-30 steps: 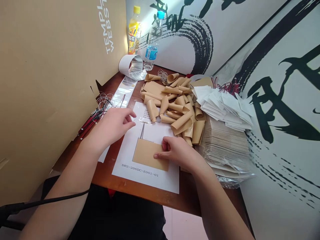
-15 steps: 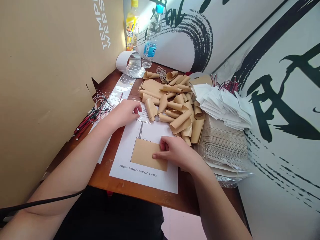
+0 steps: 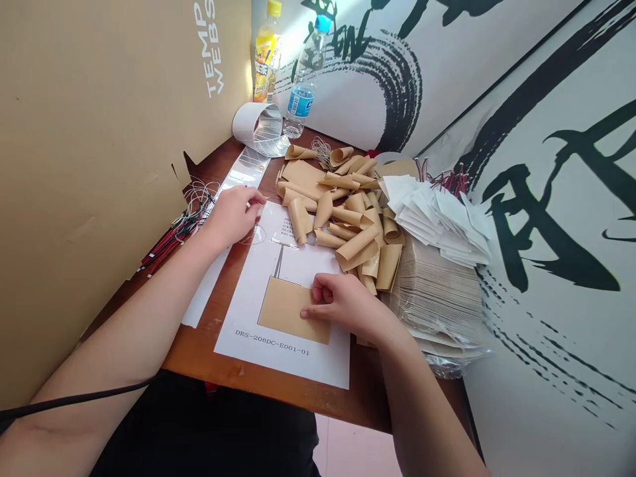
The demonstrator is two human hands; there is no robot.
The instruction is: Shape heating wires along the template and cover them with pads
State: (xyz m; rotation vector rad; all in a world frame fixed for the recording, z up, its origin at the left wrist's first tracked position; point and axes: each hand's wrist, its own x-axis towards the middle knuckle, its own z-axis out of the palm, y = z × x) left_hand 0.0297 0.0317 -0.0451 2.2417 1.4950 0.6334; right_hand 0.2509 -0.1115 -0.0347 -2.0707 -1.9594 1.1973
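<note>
On the brown wooden counter [image 3: 278,391], a white printed sheet [image 3: 318,364] lies under a flat tan rectangular sheet [image 3: 293,310]; the right hand [image 3: 342,305] rests half-curled fingers [image 3: 313,313] on it, grip unclear; the left hand [image 3: 231,215] curls loosely at the paper's far edge, hold unclear; farther, curled tan rolls [image 3: 348,245] heap beside a stacked paper pile [image 3: 432,291]; red-and-black wires [image 3: 179,232] lie left, against a cardboard panel [image 3: 99,132]; a brush-painted white wall [image 3: 546,265] stands right.

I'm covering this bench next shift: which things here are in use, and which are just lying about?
In use: right hand on a tan sheet, which lies on a printed sheet; left hand at its edge.
Lying about: curled tan sheets, wrapped stack, red-and-black wires, water bottle.
</note>
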